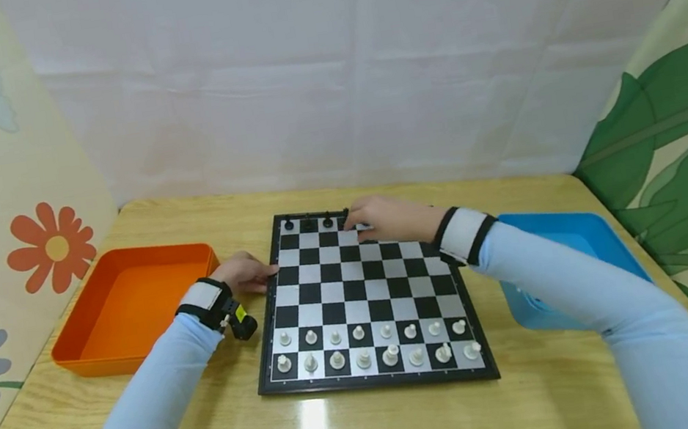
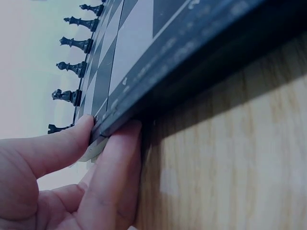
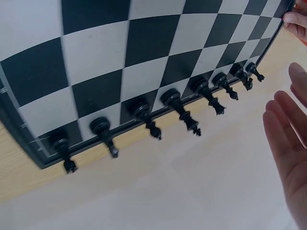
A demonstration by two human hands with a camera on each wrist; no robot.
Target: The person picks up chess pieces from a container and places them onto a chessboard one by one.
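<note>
A black-and-white chessboard (image 1: 362, 293) lies in the middle of the wooden table. White pieces (image 1: 373, 347) fill its two near rows, and several black pieces (image 1: 307, 220) stand along the far row. My left hand (image 1: 246, 272) is at the board's left edge; in the left wrist view its thumb (image 2: 67, 143) lies on top of the board's edge (image 2: 192, 62) and a finger (image 2: 115, 177) underneath, pinching it. My right hand (image 1: 385, 219) hovers over the far row. Its fingers (image 3: 288, 139) are straight and hold nothing, just beyond the black pieces (image 3: 180, 108).
An orange tray (image 1: 149, 251) sits left of the board and a blue tray (image 1: 551, 217) to the right, partly behind my right sleeve. Printed screens wall in the table on three sides. Bare wood shows in front of the board.
</note>
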